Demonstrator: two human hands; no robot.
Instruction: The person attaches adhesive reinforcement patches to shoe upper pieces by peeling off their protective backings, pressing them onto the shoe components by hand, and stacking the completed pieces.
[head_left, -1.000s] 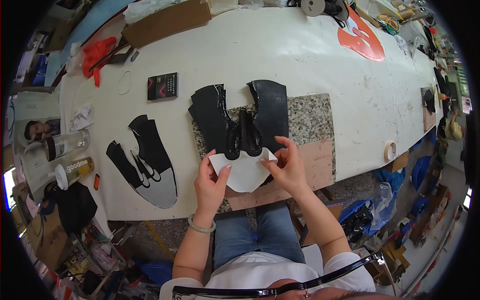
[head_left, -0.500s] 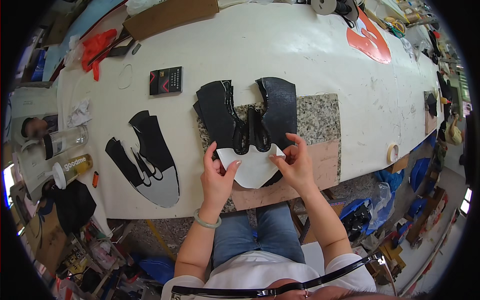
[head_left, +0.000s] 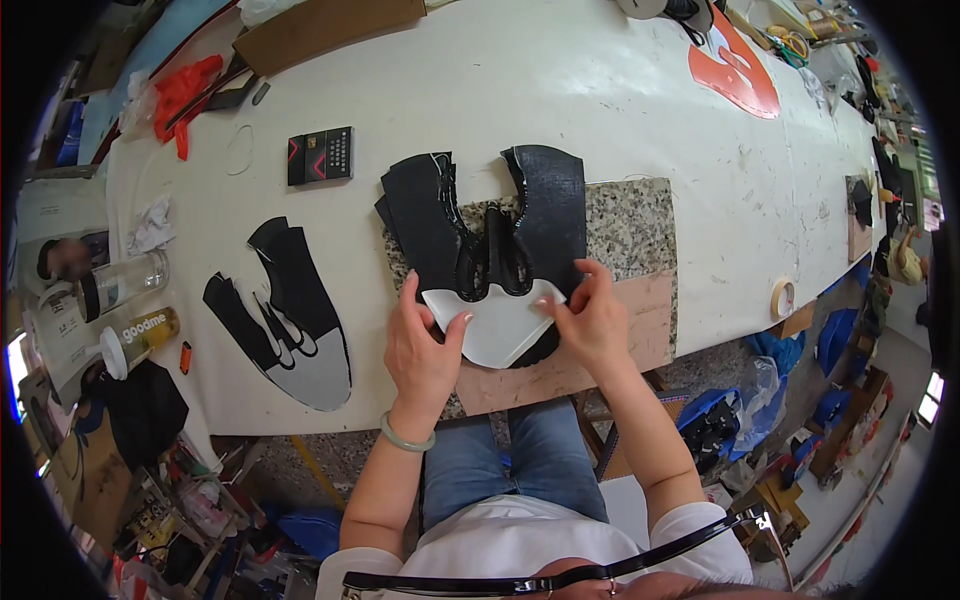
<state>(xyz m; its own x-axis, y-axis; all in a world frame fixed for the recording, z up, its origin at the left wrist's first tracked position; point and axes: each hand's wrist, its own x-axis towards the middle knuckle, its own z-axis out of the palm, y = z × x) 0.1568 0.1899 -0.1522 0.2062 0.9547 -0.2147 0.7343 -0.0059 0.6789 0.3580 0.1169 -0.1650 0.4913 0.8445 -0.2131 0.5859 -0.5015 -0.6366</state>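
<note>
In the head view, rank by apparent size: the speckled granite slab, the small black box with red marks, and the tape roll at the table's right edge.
1. Speckled granite slab, clearly largest, though partly covered.
2. Small black box with red marks.
3. Tape roll, smallest; fisheye shrinkage near the rim may exaggerate this.

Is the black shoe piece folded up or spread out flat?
Spread flat. The black shoe upper lies opened on the granite slab, its two wings fanned apart, while both hands press a white liner on it.

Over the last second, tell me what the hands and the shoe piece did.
Little changed. Both hands kept hold of the white piece on the black shoe upper. The left hand stayed at the piece's left edge, and the right hand stayed at its right corner. The upper still lies on the stone slab. The black and grey cutout and the small dark box did not move.
</note>
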